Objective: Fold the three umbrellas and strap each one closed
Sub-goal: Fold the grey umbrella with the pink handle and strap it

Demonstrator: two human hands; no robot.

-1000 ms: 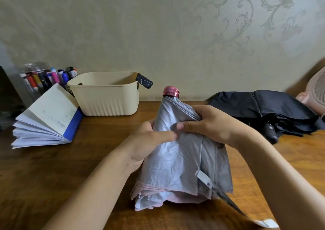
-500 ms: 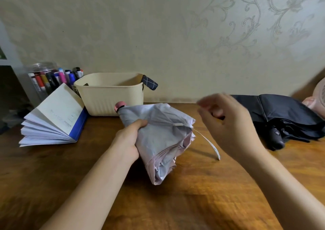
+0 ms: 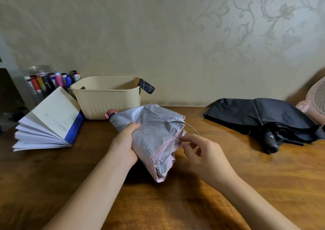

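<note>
A folded grey umbrella [image 3: 154, 133] with pink edging and a pink tip lies tilted over the table, tip pointing left toward the basket. My left hand [image 3: 125, 141] grips its bundled canopy from the left. My right hand [image 3: 202, 152] pinches the end of the umbrella's thin strap [image 3: 192, 128], which arcs out from the canopy's right side. A black umbrella [image 3: 260, 119], collapsed but loose, lies at the right with its handle toward me. A dark checked umbrella end [image 3: 146, 88] sticks out of the cream basket [image 3: 107, 99].
An open notebook [image 3: 51, 122] with a blue cover stands fanned at the left. Behind it is a jar of markers [image 3: 44, 82]. A pink fan [image 3: 316, 103] sits at the far right edge. The wooden table [image 3: 263, 185] runs up to a papered wall.
The grey umbrella went from upright to lying tilted with its tip to the left. My right hand let go of the canopy, swung away, then came back down to pinch the strap.
</note>
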